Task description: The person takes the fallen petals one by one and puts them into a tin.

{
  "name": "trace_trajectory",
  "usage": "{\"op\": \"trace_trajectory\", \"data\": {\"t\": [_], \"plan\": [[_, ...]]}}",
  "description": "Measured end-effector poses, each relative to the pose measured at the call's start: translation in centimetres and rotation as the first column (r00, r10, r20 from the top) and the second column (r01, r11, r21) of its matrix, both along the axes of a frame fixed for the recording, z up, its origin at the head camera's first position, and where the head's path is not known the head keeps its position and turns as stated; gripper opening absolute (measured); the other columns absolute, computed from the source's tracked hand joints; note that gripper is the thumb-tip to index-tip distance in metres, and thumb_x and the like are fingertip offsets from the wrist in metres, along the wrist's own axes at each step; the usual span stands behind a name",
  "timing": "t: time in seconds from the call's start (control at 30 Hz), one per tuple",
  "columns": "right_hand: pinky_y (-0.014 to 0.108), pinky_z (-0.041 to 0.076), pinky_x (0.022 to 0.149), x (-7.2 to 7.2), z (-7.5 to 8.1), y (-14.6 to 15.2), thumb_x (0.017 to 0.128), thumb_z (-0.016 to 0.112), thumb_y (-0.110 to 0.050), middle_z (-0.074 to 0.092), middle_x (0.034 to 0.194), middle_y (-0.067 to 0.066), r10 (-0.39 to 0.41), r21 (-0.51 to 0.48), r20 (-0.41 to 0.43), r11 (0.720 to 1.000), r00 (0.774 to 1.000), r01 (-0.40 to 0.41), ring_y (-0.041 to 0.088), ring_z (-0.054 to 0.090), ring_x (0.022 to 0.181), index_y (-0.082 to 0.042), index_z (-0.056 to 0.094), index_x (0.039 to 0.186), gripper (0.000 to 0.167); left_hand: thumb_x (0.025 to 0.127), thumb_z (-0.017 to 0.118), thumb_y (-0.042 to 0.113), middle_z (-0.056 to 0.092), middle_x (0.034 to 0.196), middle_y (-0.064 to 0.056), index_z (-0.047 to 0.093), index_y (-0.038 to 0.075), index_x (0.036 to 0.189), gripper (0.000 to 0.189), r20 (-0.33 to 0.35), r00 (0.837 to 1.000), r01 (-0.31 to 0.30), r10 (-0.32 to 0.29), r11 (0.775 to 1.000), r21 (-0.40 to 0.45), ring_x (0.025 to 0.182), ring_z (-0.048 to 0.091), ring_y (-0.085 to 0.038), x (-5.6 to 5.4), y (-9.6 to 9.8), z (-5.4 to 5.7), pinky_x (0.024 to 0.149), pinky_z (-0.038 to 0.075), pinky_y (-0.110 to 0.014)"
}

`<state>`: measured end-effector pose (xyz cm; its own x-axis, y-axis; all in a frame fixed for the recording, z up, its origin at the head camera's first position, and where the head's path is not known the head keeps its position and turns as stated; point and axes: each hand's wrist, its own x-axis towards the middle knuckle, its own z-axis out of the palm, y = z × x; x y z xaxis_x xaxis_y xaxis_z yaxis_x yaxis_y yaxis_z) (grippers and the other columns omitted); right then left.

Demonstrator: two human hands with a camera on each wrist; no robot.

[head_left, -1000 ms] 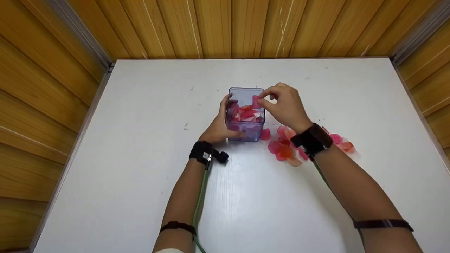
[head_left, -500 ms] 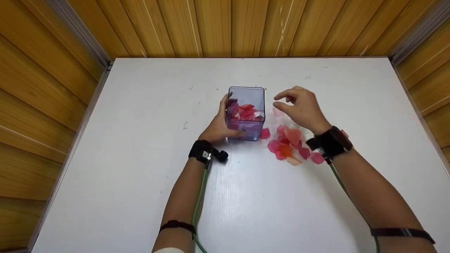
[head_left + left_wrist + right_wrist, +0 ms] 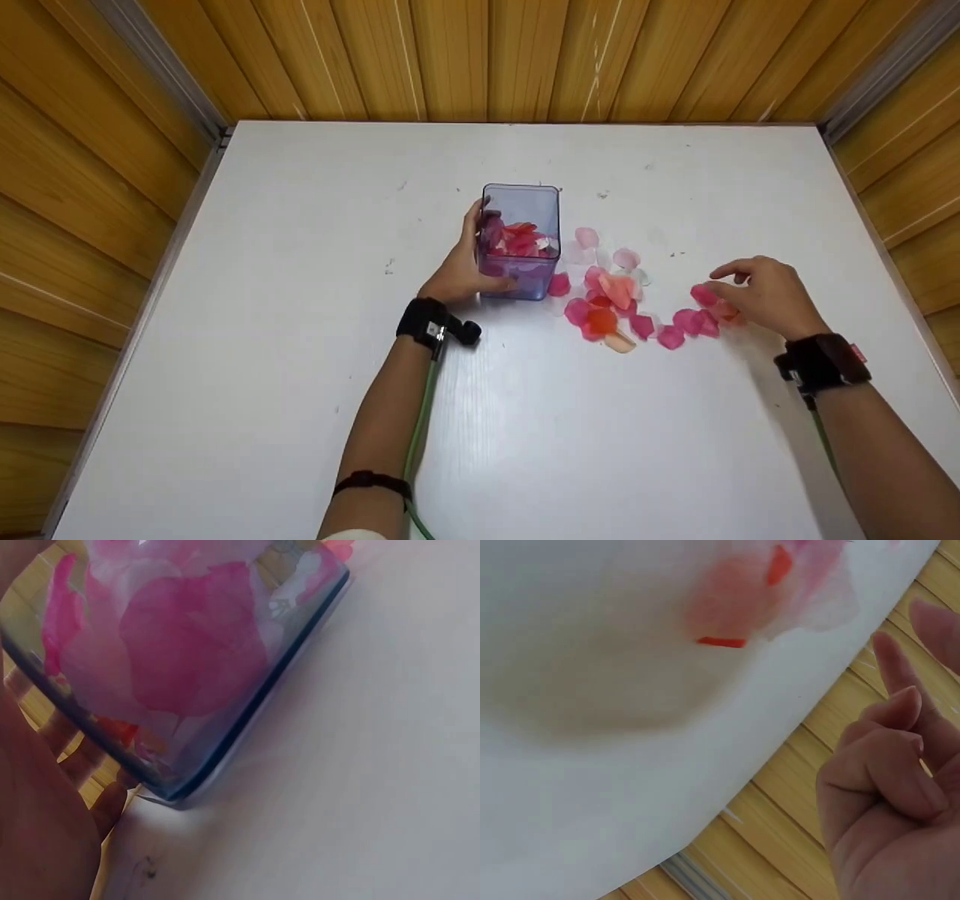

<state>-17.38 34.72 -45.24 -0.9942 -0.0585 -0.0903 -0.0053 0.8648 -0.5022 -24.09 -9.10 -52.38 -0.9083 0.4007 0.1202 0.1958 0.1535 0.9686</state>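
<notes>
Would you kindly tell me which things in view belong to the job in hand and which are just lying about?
Part of the job:
clear bluish container, held by the left hand
petals inside it
loose petals on the table, some near the right hand

Merely around:
black wrist straps, green cables (on the arms)
surrounding wood-grain panels

I see broad passage over the tabletop (image 3: 592, 442) between the forearms (image 3: 375, 424) — farther in, flower petals (image 3: 601, 322) litter the way from right hand (image 3: 771, 296) to plastic container (image 3: 536, 283) — its left side blocked by the left hand (image 3: 456, 276)
</notes>
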Motion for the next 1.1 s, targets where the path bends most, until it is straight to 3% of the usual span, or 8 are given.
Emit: {"op": "trace_trajectory", "data": {"t": [0.17,0.37,0.57,0.73,0.93,1.1], "plan": [[0.038,0.047,0.067,0.4,-1.4,0.6,0.096,0.073,-0.036,0.061,0.107,0.025,-0.015,0.032,0.07,0.999,0.997,0.013,0.036,0.052,0.094,0.002,0.074,0.117,0.044,0.067,0.096,0.032,0.025,0.166,-0.005,-0.002,0.027,0.165,0.138,0.006,1.0,-0.002,0.003,1.0,-0.012,0.151,0.029,-0.019,0.0,0.0,-0.1,0.123,0.024,-0.045],[0.04,0.043,0.066,0.2,-1.9,-0.2,0.095,0.071,-0.021,0.062,0.099,0.022,-0.014,0.031,0.016,0.999,1.0,0.013,0.034,0.052,0.089,0.0,0.077,0.106,0.024,0.067,0.096,0.031,0.027,0.165,-0.005,-0.001,0.028,0.165,0.138,0.009,1.0,-0.004,0.004,1.0,0.0,0.15,0.03,-0.019,0.1,0.1,0.1,0.123,0.023,-0.047],[0.041,0.046,0.067,-0.1,-1.5,-1.5,0.099,0.069,-0.027,0.059,0.104,0.023,-0.017,-0.012,-0.042,1.0,0.999,0.017,0.036,0.052,0.094,0.0,0.077,0.109,0.03,0.065,0.097,0.031,0.026,0.165,-0.005,-0.001,0.027,0.165,0.14,0.004,1.0,-0.012,0.012,1.0,-0.008,0.151,0.029,-0.019,0.1,0.0,0.0,0.123,0.023,-0.048],[0.04,0.044,0.073,-0.5,-0.2,-3.8,0.099,0.071,-0.024,0.062,0.1,0.02,-0.021,-0.109,-0.163,0.994,0.986,0.004,0.036,0.052,0.097,0.0,0.078,0.111,0.028,0.065,0.096,0.035,0.024,0.167,-0.005,-0.001,0.028,0.165,0.139,0.004,1.0,-0.015,0.015,0.999,-0.032,0.152,0.026,-0.02,0.2,-0.1,-0.1,0.123,0.022,-0.05],[0.034,0.04,0.076,-1.3,2.2,-9.1,0.096,0.075,-0.014,0.061,0.085,0.017,-0.003,-0.218,-0.357,0.973,0.934,-0.08,0.026,0.049,0.085,0.0,0.08,0.107,0.018,0.066,0.097,0.033,0.025,0.166,-0.005,-0.001,0.027,0.165,0.139,0.007,1.0,-0.01,0.01,1.0,-0.006,0.151,0.028,-0.018,0.1,-0.1,0.0,0.123,0.023,-0.047],[0.035,0.04,0.077,-2.2,4.2,-14.4,0.096,0.076,-0.015,0.061,0.086,0.016,0.024,-0.272,-0.405,0.951,0.914,-0.145,0.021,0.047,0.084,-0.002,0.08,0.107,0.018,0.066,0.096,0.033,0.025,0.166,-0.005,-0.002,0.027,0.165,0.139,0.001,1.0,-0.009,0.009,1.0,-0.009,0.151,0.028,-0.018,0.2,0.0,0.1,0.123,0.023,-0.047]]}}
